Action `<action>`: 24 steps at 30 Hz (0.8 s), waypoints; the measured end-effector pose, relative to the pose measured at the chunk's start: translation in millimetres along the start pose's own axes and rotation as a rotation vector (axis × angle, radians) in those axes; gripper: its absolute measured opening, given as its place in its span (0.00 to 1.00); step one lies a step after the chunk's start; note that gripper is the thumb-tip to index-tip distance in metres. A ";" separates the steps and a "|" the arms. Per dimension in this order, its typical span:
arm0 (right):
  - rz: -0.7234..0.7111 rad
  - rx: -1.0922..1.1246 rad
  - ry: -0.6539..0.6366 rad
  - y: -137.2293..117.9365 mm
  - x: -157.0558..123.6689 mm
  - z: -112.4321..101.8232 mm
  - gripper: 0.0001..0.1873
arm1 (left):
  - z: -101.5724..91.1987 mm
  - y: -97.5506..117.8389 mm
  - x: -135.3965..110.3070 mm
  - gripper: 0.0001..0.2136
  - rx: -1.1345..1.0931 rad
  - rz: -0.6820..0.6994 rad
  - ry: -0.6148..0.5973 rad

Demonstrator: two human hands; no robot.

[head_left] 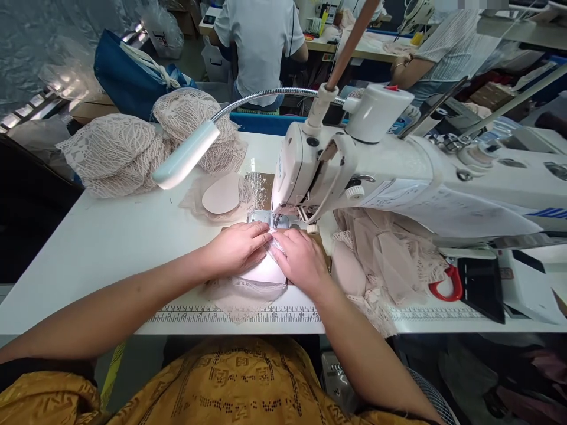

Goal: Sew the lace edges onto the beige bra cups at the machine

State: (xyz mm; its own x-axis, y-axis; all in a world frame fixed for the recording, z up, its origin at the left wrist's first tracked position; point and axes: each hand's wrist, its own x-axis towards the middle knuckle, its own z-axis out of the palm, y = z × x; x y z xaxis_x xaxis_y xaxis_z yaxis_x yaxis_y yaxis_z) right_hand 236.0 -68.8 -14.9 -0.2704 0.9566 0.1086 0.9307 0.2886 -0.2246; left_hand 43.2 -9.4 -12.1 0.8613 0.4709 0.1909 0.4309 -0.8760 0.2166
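Observation:
My left hand and my right hand lie side by side on a pale lace-covered cup piece in front of the needle area of a white sewing machine. The fingers of both hands are bent and pressed down on the fabric, their tips meeting just before the presser foot. The lace edge spills toward the ruler strip at the table's front edge.
A foam cup on lace lies behind the needle. Piles of lace cups sit at the far left, more beige pieces under the machine arm. A gooseneck lamp hangs over the table. Red-handled snips rest at right. Other people work behind.

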 end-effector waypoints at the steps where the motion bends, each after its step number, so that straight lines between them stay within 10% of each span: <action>1: 0.006 -0.003 -0.009 -0.5 0.4 -0.3 0.18 | -1.0 -1.2 0.1 0.19 -0.008 -0.004 -0.010; 24: 0.116 -0.051 -0.010 1.4 9.2 0.9 0.17 | -0.9 -29.1 17.0 0.27 -0.007 0.092 -0.127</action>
State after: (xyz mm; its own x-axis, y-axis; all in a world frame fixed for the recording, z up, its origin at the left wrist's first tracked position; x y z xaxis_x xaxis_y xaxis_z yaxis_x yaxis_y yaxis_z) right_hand 234.6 -59.5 -15.0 -0.1625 0.9838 0.0753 0.9671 0.1740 -0.1858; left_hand 45.1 24.2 -14.3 0.9244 0.3711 0.0880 0.3468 -0.9139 0.2107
